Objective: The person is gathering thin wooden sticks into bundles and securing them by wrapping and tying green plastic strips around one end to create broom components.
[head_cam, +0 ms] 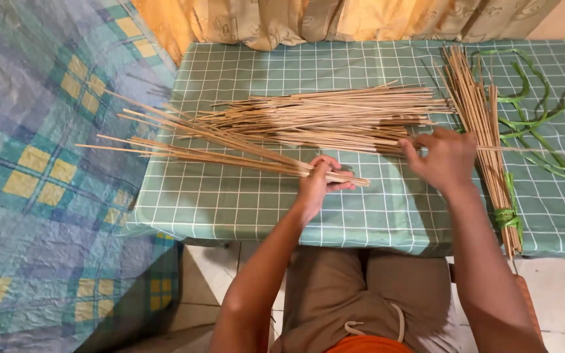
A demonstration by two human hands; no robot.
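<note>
My left hand (316, 182) grips a fanned bunch of thin tan sticks (191, 140) near their right ends; the bunch juts out to the left past the table edge. My right hand (444, 159) rests on the right end of a loose pile of the same sticks (335, 117) lying across the middle of the table, fingers spread and touching them. A second, tied bundle of sticks (485, 131) lies lengthwise at the right, bound with a green strip (507, 216) near its close end.
The table carries a green checked cloth (230, 196). Loose green leaf strips (544, 124) lie at the far right. A blue and yellow plaid bed cover (40, 183) is to the left, orange curtains (295, 19) hang behind. My lap is under the table's near edge.
</note>
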